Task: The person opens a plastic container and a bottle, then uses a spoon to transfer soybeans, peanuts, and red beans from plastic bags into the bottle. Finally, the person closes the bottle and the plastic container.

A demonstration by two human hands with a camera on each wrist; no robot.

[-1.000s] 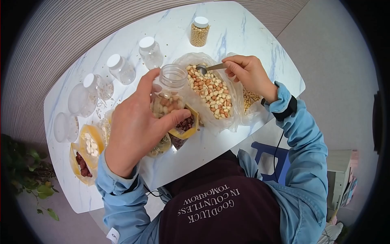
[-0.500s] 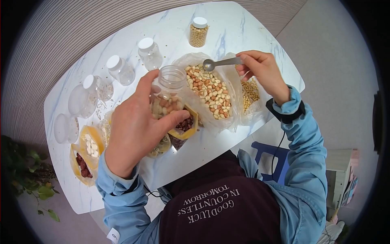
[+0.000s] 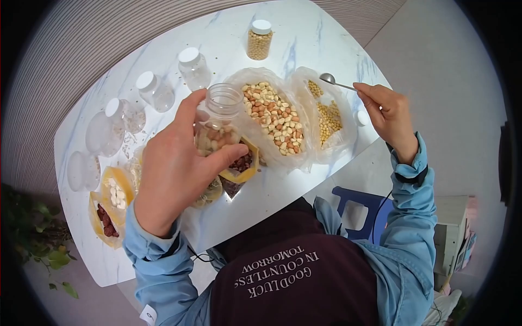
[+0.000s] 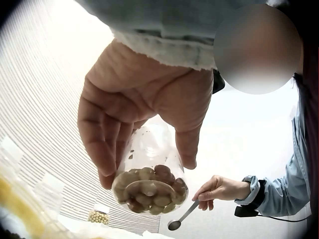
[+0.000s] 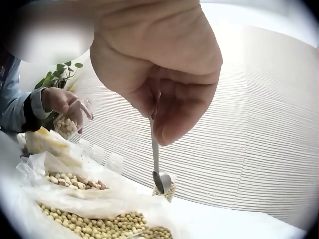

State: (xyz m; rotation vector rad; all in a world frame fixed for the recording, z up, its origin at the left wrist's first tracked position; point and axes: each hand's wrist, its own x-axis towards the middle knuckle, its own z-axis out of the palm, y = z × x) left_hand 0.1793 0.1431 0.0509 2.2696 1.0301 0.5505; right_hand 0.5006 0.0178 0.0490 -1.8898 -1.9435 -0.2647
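Note:
My left hand (image 3: 173, 160) grips a clear, lidless jar (image 3: 224, 104) in the head view. Peanuts (image 4: 149, 194) cover its bottom, seen from below in the left wrist view. My right hand (image 3: 387, 113) pinches the handle of a metal spoon (image 3: 328, 78). The spoon's bowl hangs over the far rim of a plastic bag (image 3: 349, 108) with soybeans (image 3: 329, 118) in it. Peanuts (image 3: 274, 117) fill another plastic bag (image 3: 239, 79) between the jar and the soybeans. In the right wrist view the spoon (image 5: 156, 164) points downward, its bowl overlapping a jar in the distance.
A lidded jar of soybeans (image 3: 260, 41) stands at the back. Several white-capped clear jars (image 3: 194, 69) line the table's far left. Yellow-edged bags hold dark red dried fruit (image 3: 107, 221), white pieces (image 3: 116, 194) and red beans (image 3: 242, 161). A white lid (image 3: 361, 118) lies right of the soybeans.
My right hand has carried the spoon from the peanut bag rightward, over to the soybean bag's far rim. The left hand keeps hold of the jar in about the same place.

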